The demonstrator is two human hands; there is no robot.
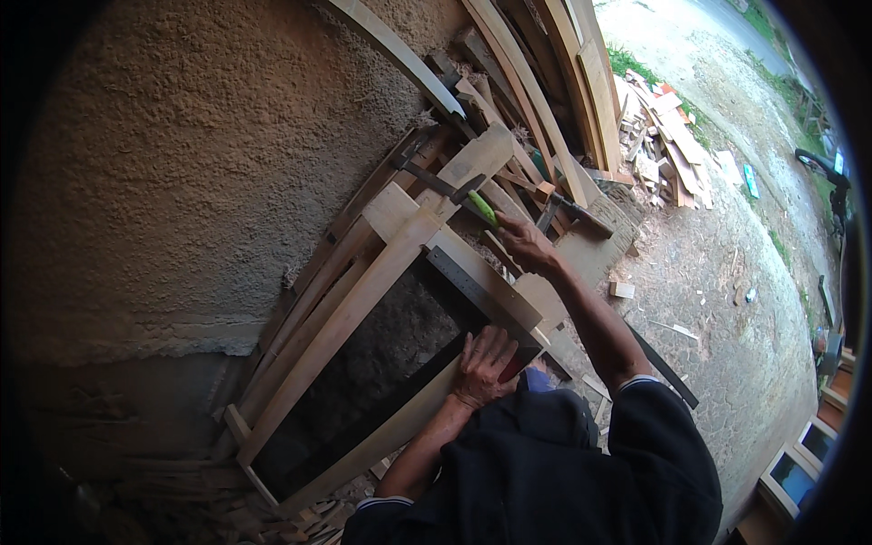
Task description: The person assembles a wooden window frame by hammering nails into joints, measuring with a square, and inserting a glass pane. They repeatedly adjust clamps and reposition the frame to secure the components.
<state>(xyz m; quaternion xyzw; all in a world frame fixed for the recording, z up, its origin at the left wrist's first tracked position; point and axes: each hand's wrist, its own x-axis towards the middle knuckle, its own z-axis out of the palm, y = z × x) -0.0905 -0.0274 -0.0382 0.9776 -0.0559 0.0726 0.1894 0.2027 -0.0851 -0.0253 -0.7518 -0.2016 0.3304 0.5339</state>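
Note:
My right hand [530,243] is closed round the bright green handle of a hammer [481,207]. Its dark head is over the far corner of a long wooden frame [341,327], beside a dark metal bar that looks like part of a clamp. My left hand [484,363] lies on the near end of the frame with its fingers stretched over the wood and a black strip. A dark metal rule-like strip [468,283] runs along the short rail between my hands. Something dark red shows beside my left fingers, its kind hidden.
A rough earthen wall [209,163] rises at the left. Curved boards [522,82] lean at the back, and a clamp [581,216] lies across lumber beyond my right hand. Wood offcuts [668,145] are heaped outside, with a small block [622,290] and scraps on the ground.

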